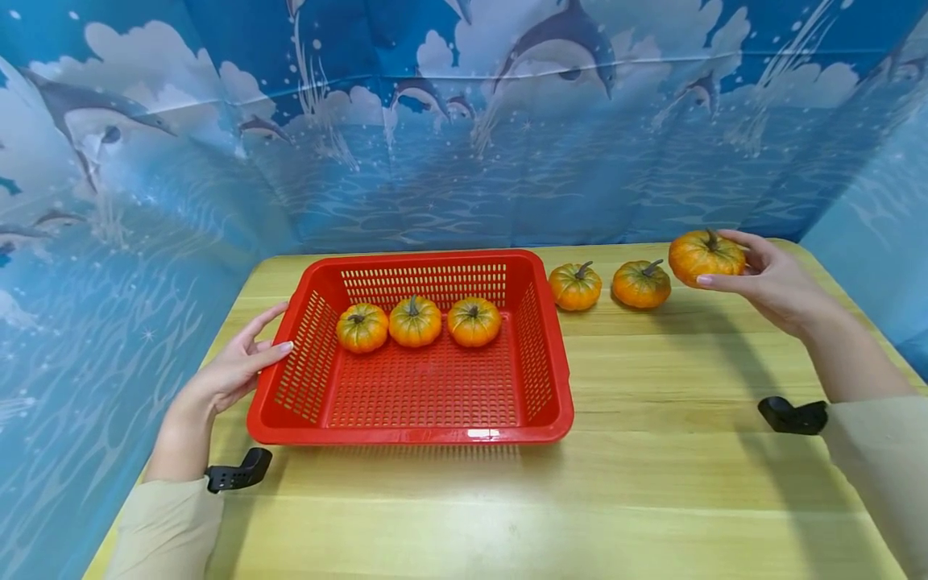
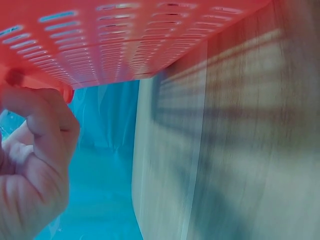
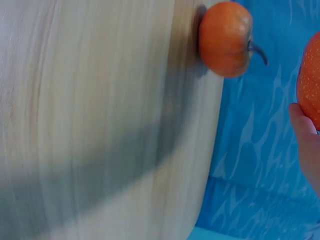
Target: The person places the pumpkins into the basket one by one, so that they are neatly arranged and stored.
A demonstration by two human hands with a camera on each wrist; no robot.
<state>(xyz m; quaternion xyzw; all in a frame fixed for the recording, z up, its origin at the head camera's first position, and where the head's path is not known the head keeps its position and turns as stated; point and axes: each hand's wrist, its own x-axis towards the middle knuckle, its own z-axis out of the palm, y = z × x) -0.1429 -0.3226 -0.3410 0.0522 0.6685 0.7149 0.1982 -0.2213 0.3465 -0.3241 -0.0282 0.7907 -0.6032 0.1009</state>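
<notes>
My left hand (image 1: pixel 235 362) grips the left rim of a red plastic basket (image 1: pixel 406 436), thumb over the edge; the left wrist view shows curled fingers (image 2: pixel 47 125) at that rim. Inside the basket sit three small orange pumpkins, a left one (image 1: pixel 362 328), a middle one (image 1: pixel 416 321) and a right one (image 1: pixel 474 322). With thumb and fingers around its side, my right hand (image 1: pixel 779 278) holds another pumpkin (image 1: pixel 705 256) above the table's back right. Two more pumpkins rest on the table between basket and hand, one (image 1: pixel 575 287) beside the basket and one (image 1: pixel 641 284) farther right.
The wooden table (image 1: pixel 652 483) runs under everything, its back edge close behind the pumpkins. A blue dolphin-print cloth (image 1: pixel 464 177) hangs behind and along the sides. Black wrist bands, one on the left (image 1: pixel 239 470) and one on the right (image 1: pixel 793 416), stick out from the forearms.
</notes>
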